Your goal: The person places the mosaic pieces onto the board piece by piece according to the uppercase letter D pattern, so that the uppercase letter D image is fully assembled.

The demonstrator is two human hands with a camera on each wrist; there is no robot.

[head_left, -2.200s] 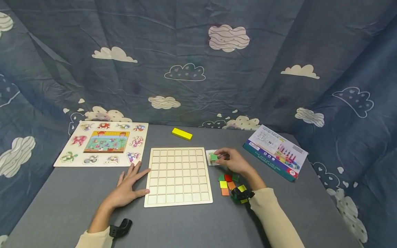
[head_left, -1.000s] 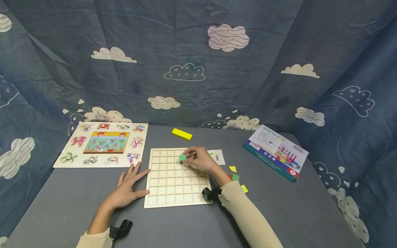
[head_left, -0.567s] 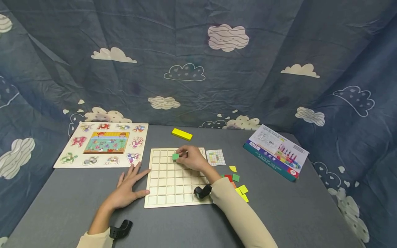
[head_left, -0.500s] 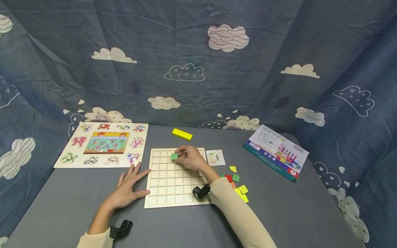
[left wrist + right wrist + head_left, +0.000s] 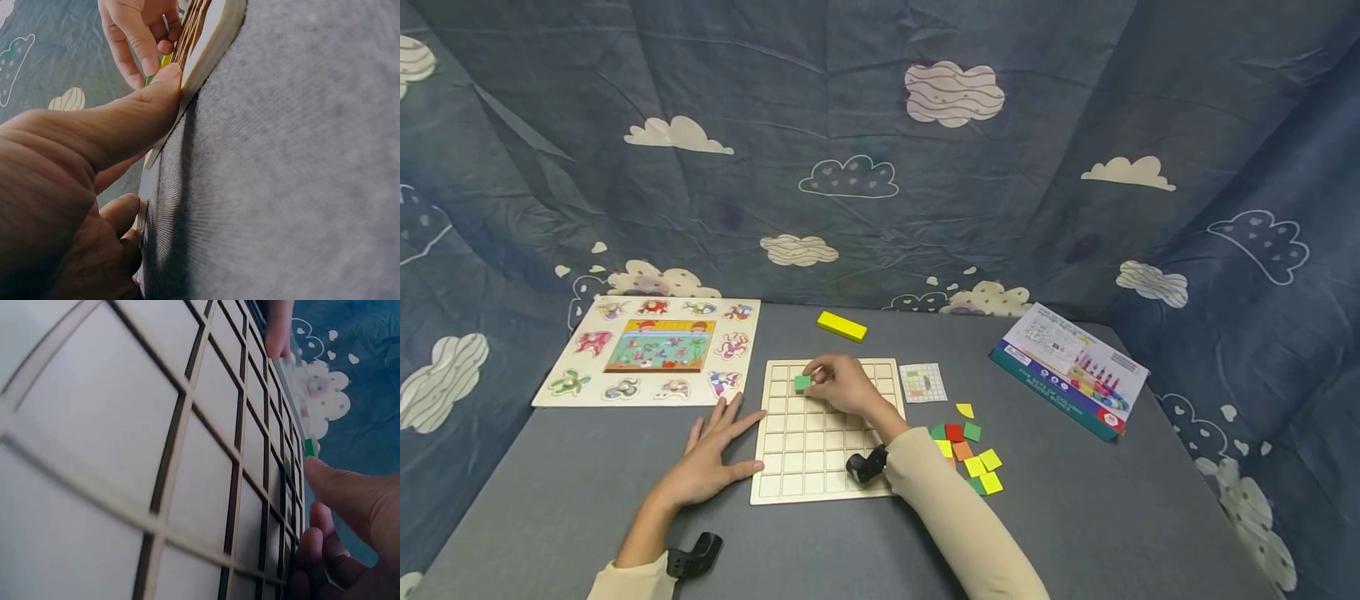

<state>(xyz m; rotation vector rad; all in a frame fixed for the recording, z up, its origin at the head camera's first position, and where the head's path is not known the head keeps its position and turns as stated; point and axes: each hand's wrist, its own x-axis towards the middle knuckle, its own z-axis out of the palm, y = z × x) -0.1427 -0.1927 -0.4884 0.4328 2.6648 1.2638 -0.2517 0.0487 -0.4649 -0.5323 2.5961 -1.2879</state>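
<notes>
A pale wooden grid board [image 5: 793,483] with rows of square cells lies on the table. Over its far left part, my right hand [image 5: 846,387] pinches a small green square tile [image 5: 802,383] between thumb and fingertips. In the right wrist view the green tile [image 5: 310,447] pokes out past the thumb, close over the cells. My left hand [image 5: 706,458] lies with spread, straight fingers at the board's left side. Its thumb [image 5: 140,112] presses the board's edge in the left wrist view, and one fingertip touches the edge farther up.
Right of the board lie a small printed pattern card [image 5: 922,382] and loose tiles, among them a red tile [image 5: 953,432] and a yellow tile [image 5: 991,482]. Farther right is a box [image 5: 1067,371]. A yellow block [image 5: 842,326] and a sea-animal puzzle board [image 5: 658,392] lie at the back.
My right hand has carried the green tile from beside the pattern card leftward across the board's far rows. The card and loose tiles have come into fuller view. My left hand stays put.
</notes>
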